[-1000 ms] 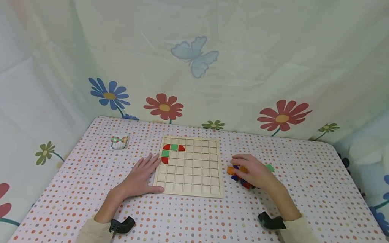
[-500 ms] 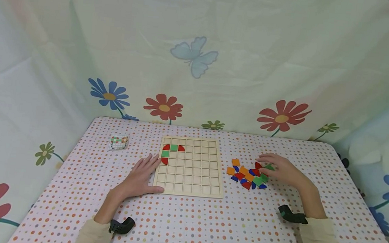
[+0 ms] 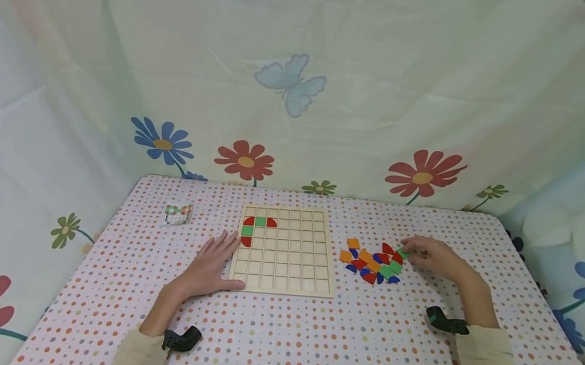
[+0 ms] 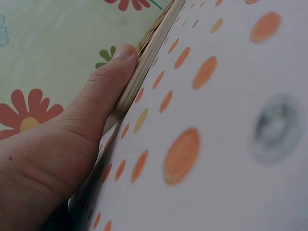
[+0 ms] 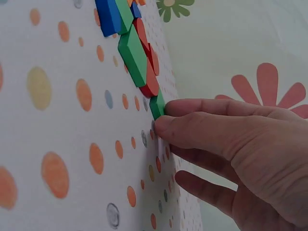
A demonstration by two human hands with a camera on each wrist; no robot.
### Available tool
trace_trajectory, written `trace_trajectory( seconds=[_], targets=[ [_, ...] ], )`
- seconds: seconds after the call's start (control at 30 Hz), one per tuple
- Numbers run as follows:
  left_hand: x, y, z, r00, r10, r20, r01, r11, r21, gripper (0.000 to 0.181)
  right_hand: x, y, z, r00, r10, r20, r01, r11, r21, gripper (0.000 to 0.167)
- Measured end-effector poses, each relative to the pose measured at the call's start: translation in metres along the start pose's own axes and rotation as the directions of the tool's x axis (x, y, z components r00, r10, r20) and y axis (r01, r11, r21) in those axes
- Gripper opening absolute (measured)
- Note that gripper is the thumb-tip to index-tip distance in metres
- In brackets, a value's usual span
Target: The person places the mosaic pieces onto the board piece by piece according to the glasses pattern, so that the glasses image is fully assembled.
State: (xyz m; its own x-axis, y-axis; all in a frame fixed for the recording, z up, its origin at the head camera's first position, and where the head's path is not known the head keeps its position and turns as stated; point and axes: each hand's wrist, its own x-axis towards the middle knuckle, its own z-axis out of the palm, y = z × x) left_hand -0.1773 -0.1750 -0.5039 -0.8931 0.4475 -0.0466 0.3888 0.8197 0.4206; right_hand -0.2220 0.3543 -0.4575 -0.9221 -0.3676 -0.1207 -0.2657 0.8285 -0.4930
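A wooden grid board point(image 3: 286, 262) lies mid-table, with red quarter pieces and green squares in its upper left cells. My left hand point(image 3: 209, 266) rests at the board's left edge, fingers straight, thumb at the lower left corner; in the left wrist view the thumb point(image 4: 113, 77) lies along the board's side. Right of the board lies a loose pile of orange, red, blue and green pieces point(image 3: 373, 265). At the pile's right end my right hand point(image 3: 438, 260) pinches a green piece point(image 5: 157, 105) between thumb and forefinger, seen in the right wrist view, with the other fingers apart.
A small card point(image 3: 177, 214) with a coloured grid pattern lies at the table's back left. Black wrist devices point(image 3: 182, 339) are strapped to both forearms. A flowered curtain hangs behind the dotted tablecloth point(image 3: 280, 342).
My right hand has moved right from over the pile, uncovering the pieces, and has taken hold of the green piece at the pile's right end. My left hand has stayed at the board.
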Motion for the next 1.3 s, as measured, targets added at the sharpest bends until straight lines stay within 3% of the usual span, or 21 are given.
trace_trajectory(
  seconds=[0.3, 0.57, 0.93, 1.3],
  targets=[
    [0.0, 0.002, -0.001, 1.0, -0.007, -0.008, 0.007, 1.0, -0.002, 0.109, 0.002, -0.002, 0.005, 0.997, -0.005, -0.077, -0.003, 0.995, -0.099, 0.009],
    [0.0, 0.001, 0.0, 1.0, -0.009, -0.004, 0.009, 1.0, -0.005, 0.109, 0.004, 0.006, 0.007, 0.996, -0.066, -0.065, 0.062, 0.996, -0.063, 0.014],
    [0.001, 0.0, 0.001, 1.0, -0.02, 0.007, 0.02, 1.0, -0.005, 0.11, 0.007, 0.005, 0.01, 0.996, -0.044, -0.082, 0.038, 0.996, -0.08, 0.012],
    [0.0, 0.001, -0.001, 1.0, 0.003, -0.008, -0.003, 1.0, 0.003, 0.108, 0.009, 0.007, 0.012, 0.996, -0.009, -0.093, 0.004, 0.998, -0.062, 0.008]
  ],
)
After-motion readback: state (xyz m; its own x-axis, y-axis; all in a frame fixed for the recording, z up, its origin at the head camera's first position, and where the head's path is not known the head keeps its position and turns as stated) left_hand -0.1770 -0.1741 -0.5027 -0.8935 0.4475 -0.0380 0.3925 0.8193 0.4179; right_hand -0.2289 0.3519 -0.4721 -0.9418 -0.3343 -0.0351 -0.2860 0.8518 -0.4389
